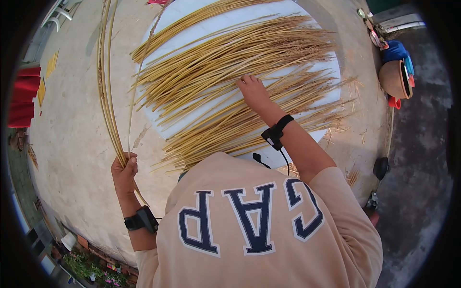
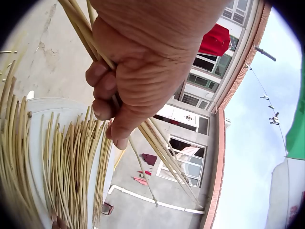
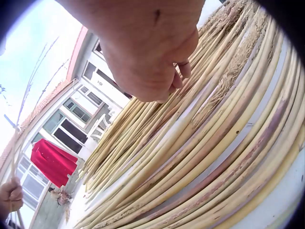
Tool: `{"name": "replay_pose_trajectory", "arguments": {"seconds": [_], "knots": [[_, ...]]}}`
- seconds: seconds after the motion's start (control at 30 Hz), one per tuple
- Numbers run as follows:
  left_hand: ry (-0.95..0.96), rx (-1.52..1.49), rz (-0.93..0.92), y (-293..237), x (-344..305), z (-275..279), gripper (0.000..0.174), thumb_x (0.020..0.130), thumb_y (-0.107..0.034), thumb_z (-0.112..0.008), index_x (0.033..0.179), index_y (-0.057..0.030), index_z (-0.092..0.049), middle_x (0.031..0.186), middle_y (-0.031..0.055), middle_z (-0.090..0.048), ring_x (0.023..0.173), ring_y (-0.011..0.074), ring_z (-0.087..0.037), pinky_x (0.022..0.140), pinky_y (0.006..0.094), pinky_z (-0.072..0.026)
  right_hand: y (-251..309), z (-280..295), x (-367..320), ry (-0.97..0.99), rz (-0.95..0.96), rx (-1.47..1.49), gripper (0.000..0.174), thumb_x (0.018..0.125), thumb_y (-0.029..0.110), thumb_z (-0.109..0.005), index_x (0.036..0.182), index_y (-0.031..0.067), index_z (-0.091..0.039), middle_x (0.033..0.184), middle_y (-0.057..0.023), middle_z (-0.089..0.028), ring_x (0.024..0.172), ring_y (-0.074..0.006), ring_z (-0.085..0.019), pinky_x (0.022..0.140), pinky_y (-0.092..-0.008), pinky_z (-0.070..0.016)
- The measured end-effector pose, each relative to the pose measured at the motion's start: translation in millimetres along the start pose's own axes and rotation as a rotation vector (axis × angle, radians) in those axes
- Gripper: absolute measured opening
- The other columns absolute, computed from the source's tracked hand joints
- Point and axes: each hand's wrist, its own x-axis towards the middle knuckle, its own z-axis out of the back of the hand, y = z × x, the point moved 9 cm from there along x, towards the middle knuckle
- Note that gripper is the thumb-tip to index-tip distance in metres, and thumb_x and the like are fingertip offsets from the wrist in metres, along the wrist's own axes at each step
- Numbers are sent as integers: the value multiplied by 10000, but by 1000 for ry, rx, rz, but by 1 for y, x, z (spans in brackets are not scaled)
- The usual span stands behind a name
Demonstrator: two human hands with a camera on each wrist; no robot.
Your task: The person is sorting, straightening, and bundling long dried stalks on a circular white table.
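The left hand (image 1: 124,174) grips a few long stalks (image 1: 106,96) at the left of the round white table (image 1: 329,72); in the left wrist view its fingers curl round them. The right hand (image 1: 254,93) is over the middle pile of stalks (image 1: 192,72), fingertips at the pile's lower edge. In the right wrist view the right hand (image 3: 147,62) has its fingers bent down at the stalks (image 3: 190,167); whether they pinch one is hidden. A nearer pile (image 1: 216,132) and a farther pile (image 1: 187,21) lie on either side, seed heads to the right.
Loose stalk bits (image 1: 353,175) lie on the floor right of the table. A clay pot (image 1: 394,79) and a blue container (image 1: 394,51) stand at the far right. Red cloth (image 1: 24,96) is at the far left, with plants (image 1: 84,266) at the lower left.
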Motion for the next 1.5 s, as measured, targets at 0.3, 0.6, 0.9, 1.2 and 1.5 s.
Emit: {"name": "replay_pose_trajectory", "arguments": {"seconds": [0.3, 0.6, 0.9, 1.2, 1.5], "knots": [[26, 96, 40, 7, -5, -9, 83, 781, -87, -631, 835, -30, -603, 555, -36, -472, 467, 30, -392, 417, 167, -250, -8, -30, 0, 193, 8, -140, 265, 785, 31, -542, 1040, 106, -557, 974, -104, -520, 984, -296, -470, 817, -476, -378], [15, 82, 54, 4, -7, -12, 70, 784, -73, -621, 832, -25, -604, 557, -34, -475, 469, 34, -393, 419, 174, -254, -18, -40, 23, 230, -146, -31, 259, 786, 65, -558, 1042, 101, -547, 994, -125, -526, 972, -301, -510, 784, -399, -444], [10, 93, 78, 13, -9, -8, 84, 781, -87, -635, 832, -24, -610, 572, -35, -478, 476, 38, -399, 428, 178, -274, -15, -47, 15, 315, -60, -137, 332, 813, 53, -531, 1138, 119, -539, 1108, -164, -492, 1080, -327, -454, 814, -477, -425], [16, 107, 65, 10, -7, -13, 86, 778, -100, -642, 825, -33, -615, 561, -35, -483, 477, 33, -407, 425, 173, -269, -9, -37, 20, 379, -139, -33, 520, 822, -11, -485, 1287, 186, -364, 1039, -163, -530, 933, -309, -563, 736, -462, -459], [11, 111, 72, 18, -10, -11, 97, 776, -119, -652, 823, -40, -620, 550, -33, -485, 470, 30, -399, 420, 174, -260, -4, -27, 26, 230, -147, 5, 383, 785, -19, -517, 1136, 120, -451, 973, -160, -520, 887, -326, -569, 654, -407, -495]]}}
